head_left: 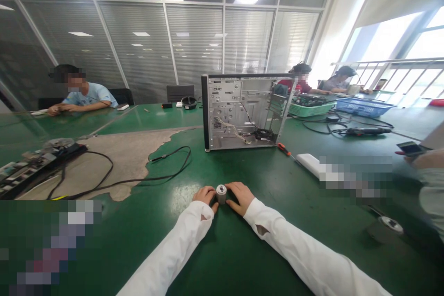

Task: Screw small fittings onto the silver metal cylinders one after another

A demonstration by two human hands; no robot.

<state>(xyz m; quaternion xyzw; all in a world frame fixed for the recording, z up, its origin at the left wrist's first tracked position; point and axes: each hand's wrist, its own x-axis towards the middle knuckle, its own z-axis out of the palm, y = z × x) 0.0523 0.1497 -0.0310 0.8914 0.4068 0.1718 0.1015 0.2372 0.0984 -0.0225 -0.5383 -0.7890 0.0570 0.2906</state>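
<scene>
A small silvery metal cylinder (221,196) stands upright on the green table in front of me, with a dark mark or opening on its round top. Close against its left side is my left hand (204,195), fingers curled and thumb at its base. My right hand (242,197) is bent around the other side, fingertips and thumb at the cylinder's edge. The hands hold it between them; the exact finger contact is too small to make out. Beyond them stands an open computer case (227,141) with loose wires and a black fan inside.
An orange screwdriver (283,149) and a white bar (308,163) lie right of the case. A black cable (166,177) crosses the table's torn patch. Green basket (312,110) and blue basket (364,107) stand farther back. Several people sit around; one sits close at right.
</scene>
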